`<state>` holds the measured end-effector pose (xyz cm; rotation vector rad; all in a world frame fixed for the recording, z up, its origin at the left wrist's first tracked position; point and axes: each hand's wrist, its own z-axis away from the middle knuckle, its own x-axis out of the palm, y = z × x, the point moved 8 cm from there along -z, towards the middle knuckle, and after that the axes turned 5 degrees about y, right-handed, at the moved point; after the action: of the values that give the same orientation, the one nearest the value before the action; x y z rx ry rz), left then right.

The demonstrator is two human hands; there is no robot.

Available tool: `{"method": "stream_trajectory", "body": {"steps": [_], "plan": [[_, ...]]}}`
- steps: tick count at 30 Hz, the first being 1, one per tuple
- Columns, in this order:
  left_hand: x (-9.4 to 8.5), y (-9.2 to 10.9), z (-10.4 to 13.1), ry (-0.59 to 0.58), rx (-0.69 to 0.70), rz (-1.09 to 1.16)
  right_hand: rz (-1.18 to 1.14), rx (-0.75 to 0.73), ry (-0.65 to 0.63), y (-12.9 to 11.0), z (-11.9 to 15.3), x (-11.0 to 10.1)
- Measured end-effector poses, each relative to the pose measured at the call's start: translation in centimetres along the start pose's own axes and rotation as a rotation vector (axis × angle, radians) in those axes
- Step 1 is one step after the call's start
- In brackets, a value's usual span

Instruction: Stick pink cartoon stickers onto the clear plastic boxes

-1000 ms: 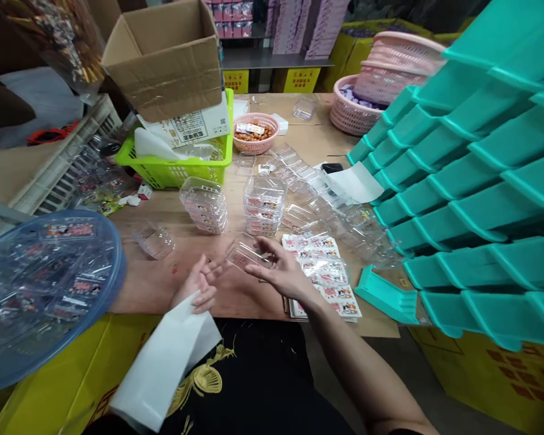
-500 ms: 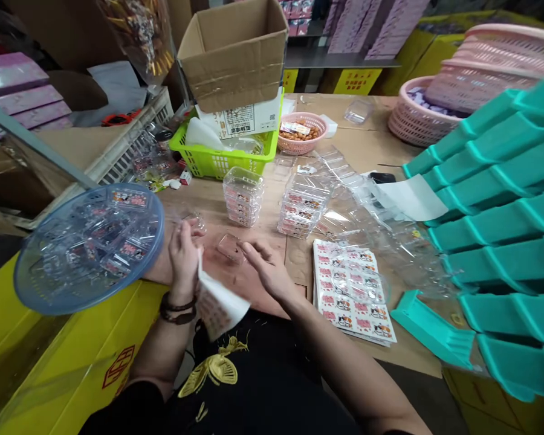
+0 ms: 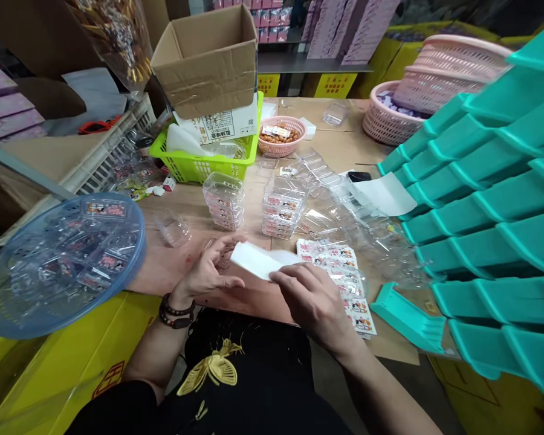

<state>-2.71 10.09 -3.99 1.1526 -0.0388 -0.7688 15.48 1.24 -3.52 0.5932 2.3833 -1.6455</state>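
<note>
My right hand (image 3: pixel 312 296) pinches the near edge of a white sticker sheet (image 3: pixel 256 260), its plain side facing up and slightly blurred. Left of the sheet is my left hand (image 3: pixel 208 272), thumb and fingers apart, with its fingertips by the sheet's far corner. Partly hidden behind those fingers is a small clear plastic box (image 3: pixel 225 258) on the table. A clear plastic piece (image 3: pixel 174 231) lies farther left. Stacked clear boxes with cat stickers (image 3: pixel 226 208) stand beyond my hands, with a second stack (image 3: pixel 281 214) to their right.
A blue basket of stickered boxes (image 3: pixel 138 241) is at left. Printed sticker sheets (image 3: pixel 360 308) lie at right, near loose clear trays (image 3: pixel 372 241) and a stack of teal bins (image 3: pixel 485 235). Behind stand a green basket (image 3: pixel 199 168) under a carton and a pink basket (image 3: pixel 281 148).
The sticker sheet has passed from my left hand to my right and now shows its white side. My left hand has moved right and opened. The view has shifted slightly right.
</note>
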Motion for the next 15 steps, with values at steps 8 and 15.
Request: {"method": "stream_trajectory", "body": {"steps": [8, 15], "plan": [[0.7, -1.2, -0.8, 0.177, -0.128, 0.02, -0.588, 0.644, -0.01, 6.3, 2.4, 0.9], [1.6, -2.6, -0.5, 0.194, -0.387, 0.116, -0.804, 0.992, -0.036, 9.2, 4.5, 2.7]]}}
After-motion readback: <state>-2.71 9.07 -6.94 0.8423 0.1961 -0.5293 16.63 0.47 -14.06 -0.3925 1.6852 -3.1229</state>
